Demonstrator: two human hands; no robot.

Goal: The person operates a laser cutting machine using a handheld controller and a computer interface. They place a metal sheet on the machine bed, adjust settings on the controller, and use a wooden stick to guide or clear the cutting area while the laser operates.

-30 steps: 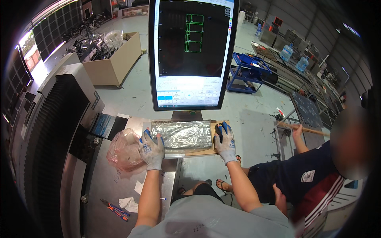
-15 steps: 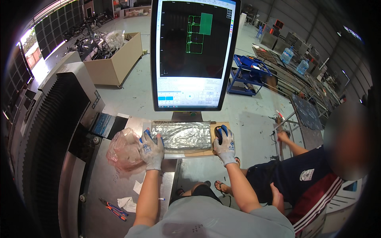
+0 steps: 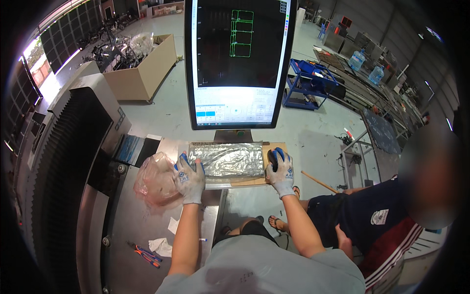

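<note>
My left hand [image 3: 190, 183], in a grey work glove with blue fingertips, rests at the left end of a keyboard [image 3: 227, 160] under crinkled clear plastic. Its fingers are apart and hold nothing. A matching glove covers my right hand [image 3: 282, 177], which is wrapped over a black mouse [image 3: 272, 159] on a brown board [image 3: 252, 181] at the keyboard's right end. Behind them stands a tall monitor [image 3: 234, 105], showing green outlined rectangles on black above a pale control panel. A crumpled pinkish plastic bag [image 3: 155, 182] lies beside my left hand.
Pliers [image 3: 147, 255] and crumpled white paper [image 3: 160, 247] lie on the metal surface at lower left, near a machine with black bellows [image 3: 61, 171]. Close on my right is another person [image 3: 362, 215], with a wooden stick [image 3: 319, 182] nearby. A blue cart [image 3: 308, 88] stands farther back.
On the monitor, the filled green rectangle has gone, the outlines sit differently and the crosshair is lower. The other person's outstretched arm has drawn back. Both my hands stay in place.
</note>
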